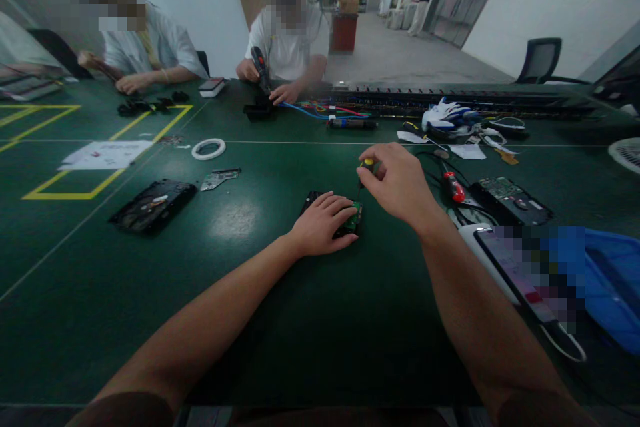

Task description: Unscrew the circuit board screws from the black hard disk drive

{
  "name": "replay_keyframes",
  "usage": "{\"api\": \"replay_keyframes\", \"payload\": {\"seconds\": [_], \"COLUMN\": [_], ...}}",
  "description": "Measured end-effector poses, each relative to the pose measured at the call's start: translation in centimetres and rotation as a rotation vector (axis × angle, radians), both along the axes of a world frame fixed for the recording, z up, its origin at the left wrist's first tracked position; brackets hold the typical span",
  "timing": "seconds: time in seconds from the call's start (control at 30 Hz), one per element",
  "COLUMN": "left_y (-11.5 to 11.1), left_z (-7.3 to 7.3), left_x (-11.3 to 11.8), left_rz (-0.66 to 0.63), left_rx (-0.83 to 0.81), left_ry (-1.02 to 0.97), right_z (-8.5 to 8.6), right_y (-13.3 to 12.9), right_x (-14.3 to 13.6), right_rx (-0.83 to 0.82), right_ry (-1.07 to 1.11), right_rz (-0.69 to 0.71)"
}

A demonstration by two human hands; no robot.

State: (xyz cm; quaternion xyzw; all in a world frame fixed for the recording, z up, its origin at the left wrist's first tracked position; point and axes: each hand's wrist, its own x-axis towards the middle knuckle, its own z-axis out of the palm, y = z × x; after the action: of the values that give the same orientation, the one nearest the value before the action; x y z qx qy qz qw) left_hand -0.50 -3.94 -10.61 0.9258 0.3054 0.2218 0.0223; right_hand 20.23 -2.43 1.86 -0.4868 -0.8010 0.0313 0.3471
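Observation:
A small black device with a green circuit board [358, 213] lies on the green table in the middle. My left hand [325, 225] rests flat over it, fingers spread, and covers most of it. Above its right edge, my right hand [393, 180] is closed on a screwdriver with a yellow and black handle [369, 164]. The screwdriver stands upright, its thin shaft pointing down at the board's right edge; whether the tip touches the board cannot be made out.
Left on the table [240, 307] lie a black drive [154, 205], a loose circuit board [220, 178] and a white ring [209, 149]. To the right are a red tool [453, 187], another drive [513, 200], a phone [520, 273] and a blue bin [610, 273]. People work across the table.

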Motion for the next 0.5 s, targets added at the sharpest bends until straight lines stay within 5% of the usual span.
{"api": "replay_keyframes", "payload": {"seconds": [0.5], "left_y": [0.04], "left_z": [-0.1], "left_x": [-0.02], "left_rz": [-0.001], "left_rx": [0.01], "left_ry": [-0.001], "right_z": [-0.05], "right_y": [0.16], "right_x": [0.13], "right_rx": [0.012], "right_ry": [-0.011], "right_rz": [0.03]}}
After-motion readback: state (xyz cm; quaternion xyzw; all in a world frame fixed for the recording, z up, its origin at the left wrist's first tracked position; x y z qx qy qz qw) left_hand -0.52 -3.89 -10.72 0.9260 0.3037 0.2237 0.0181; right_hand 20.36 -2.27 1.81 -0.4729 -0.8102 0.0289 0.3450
